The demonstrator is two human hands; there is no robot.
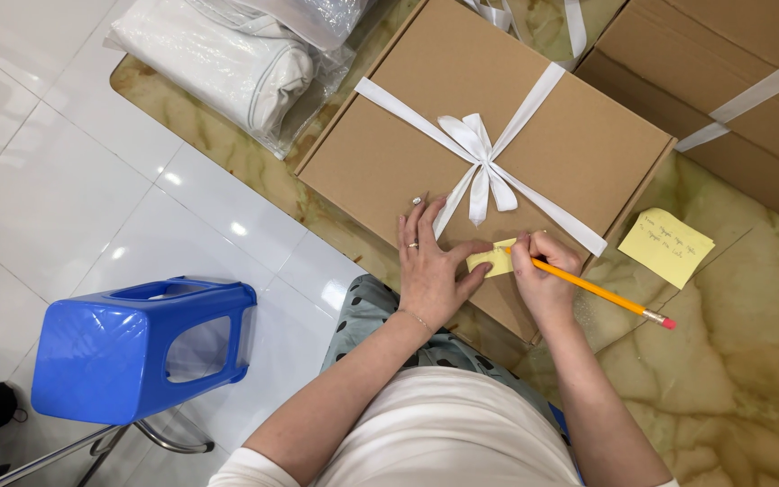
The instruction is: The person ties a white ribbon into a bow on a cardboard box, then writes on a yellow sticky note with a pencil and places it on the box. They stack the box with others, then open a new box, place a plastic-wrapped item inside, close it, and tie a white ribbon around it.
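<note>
Two brown cardboard boxes on the marble table [732,397]: the near box [462,153] wears a white ribbon bow [480,158], another box [732,81] sits far right. Left hand [430,266] lies flat, fingers spread, pinning a small yellow sticky note [495,260] on the near box; right hand [543,271] grips an orange pencil [597,290]. Another yellow note [666,245] lies right.

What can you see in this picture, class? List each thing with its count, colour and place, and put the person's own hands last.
Brown cardboard box tied with white ribbon bow: one, brown, centre of table.
Second brown cardboard box with white ribbon: one, brown, top right.
Small yellow sticky note: one, yellow, on the centre box under the hands.
Yellow sticky note with writing: one, yellow, on the table at right.
Orange pencil with pink eraser: one, in right hand.
White fabric in clear plastic bag: one, top left.
Blue plastic stool: one, on floor, left.
Green marble table: one.
Left hand: pressing the small note.
Right hand: holding the pencil.
</note>
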